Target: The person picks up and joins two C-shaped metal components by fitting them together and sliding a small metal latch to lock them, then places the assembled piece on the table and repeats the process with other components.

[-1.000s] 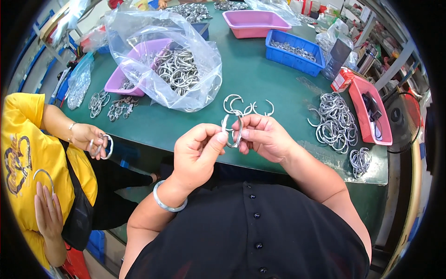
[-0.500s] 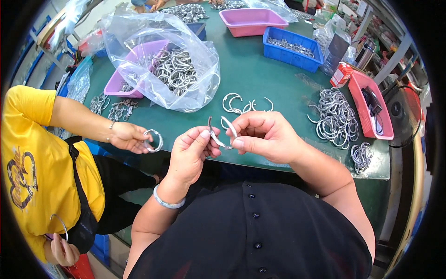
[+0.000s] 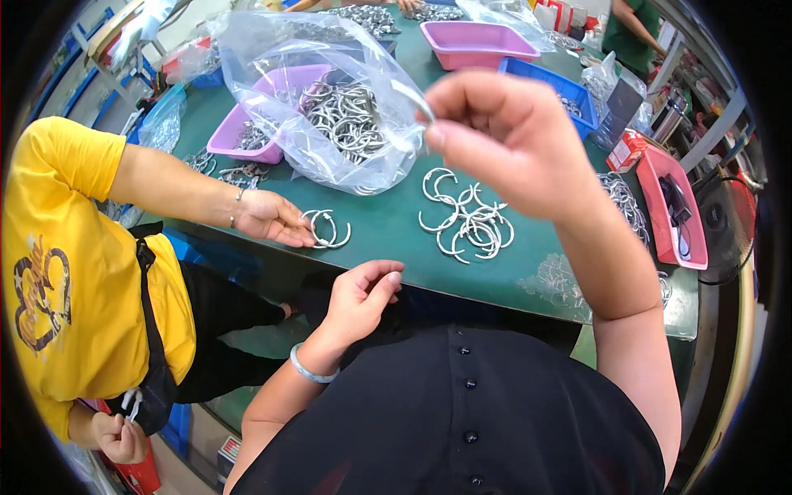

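Observation:
My right hand [image 3: 516, 144] is raised over the table, slightly blurred. Its thumb and fingers pinch a curved silver metal ring [image 3: 417, 101], seen nearly edge-on in front of a clear plastic bag. Low by the table's front edge is my left hand [image 3: 359, 301], its fingers loosely curled and the thumb close to the index finger; nothing shows in it. A loose pile of open silver rings [image 3: 474, 221] lies on the green tabletop beneath my right hand. To the left, a co-worker's hand [image 3: 276, 219] touches silver rings [image 3: 330, 231] near the edge.
The clear bag [image 3: 404, 165] holds many rings, beside a purple tray [image 3: 227, 136]. Farther back stand a pink tray [image 3: 474, 58] and a blue bin [image 3: 584, 124]. At right are a red-pink tray [image 3: 697, 252], a red box [image 3: 627, 150] and a fan [image 3: 718, 214].
My hands have parted: the right has risen with a ring, the left has dropped lower without one showing. More rings lie on the table. The co-worker's hand has moved right.

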`<state>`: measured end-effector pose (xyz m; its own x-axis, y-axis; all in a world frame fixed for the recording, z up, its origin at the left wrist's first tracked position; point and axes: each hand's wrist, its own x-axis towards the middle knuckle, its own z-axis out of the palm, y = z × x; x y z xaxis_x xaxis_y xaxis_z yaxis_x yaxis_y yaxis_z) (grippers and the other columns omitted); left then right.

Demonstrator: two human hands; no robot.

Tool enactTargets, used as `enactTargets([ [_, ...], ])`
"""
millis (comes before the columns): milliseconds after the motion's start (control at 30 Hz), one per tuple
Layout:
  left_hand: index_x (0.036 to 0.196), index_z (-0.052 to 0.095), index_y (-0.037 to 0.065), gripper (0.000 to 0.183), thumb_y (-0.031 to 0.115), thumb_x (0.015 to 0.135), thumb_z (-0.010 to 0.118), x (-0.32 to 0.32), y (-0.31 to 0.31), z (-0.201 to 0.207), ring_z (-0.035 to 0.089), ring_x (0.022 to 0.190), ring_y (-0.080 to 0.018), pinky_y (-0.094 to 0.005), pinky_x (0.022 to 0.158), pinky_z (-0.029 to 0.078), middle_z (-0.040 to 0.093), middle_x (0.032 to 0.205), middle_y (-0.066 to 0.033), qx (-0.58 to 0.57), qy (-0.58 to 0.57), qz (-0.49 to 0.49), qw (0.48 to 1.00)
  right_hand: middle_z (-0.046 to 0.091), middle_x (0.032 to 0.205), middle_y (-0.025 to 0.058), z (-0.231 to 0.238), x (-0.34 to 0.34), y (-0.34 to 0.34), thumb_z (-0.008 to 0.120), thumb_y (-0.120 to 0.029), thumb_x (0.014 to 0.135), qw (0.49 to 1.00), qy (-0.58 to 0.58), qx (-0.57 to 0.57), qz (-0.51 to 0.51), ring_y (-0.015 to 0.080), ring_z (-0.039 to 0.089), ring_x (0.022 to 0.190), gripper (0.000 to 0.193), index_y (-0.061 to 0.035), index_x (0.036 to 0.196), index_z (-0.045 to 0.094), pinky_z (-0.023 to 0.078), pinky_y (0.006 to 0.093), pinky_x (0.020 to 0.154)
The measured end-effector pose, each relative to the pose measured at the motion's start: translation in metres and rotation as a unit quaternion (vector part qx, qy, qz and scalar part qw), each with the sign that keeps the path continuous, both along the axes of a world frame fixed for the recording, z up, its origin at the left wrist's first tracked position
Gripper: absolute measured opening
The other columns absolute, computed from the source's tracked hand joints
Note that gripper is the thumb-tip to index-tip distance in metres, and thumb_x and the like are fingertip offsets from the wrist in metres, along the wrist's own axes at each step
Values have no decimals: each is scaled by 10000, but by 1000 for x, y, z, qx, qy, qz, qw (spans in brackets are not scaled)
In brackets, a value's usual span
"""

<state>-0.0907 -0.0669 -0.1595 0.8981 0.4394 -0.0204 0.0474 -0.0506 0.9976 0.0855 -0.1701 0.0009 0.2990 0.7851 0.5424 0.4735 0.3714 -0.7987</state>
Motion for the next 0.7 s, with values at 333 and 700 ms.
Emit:
enactTargets([
  [333,973,537,-39,254,90,765,605,-22,80,-48,478,580,-59,-188,537,423,534,727,-33,215,8,311,926,574,688,124,21,9,65,598,-121,704,851,-446,169,-218,295,568,630,143,-13,796,573,455,347,582],
  [700,921,606,-16,188,105,779,583,-12,97,-44,510,624,-94,-216,584,430,567,767,-59,307,48,268,912,535,781,109,-172,-40,78,555,-143,734,928,-310,-206,-5,304,562,721,136,-60,840,571,460,386,623],
])
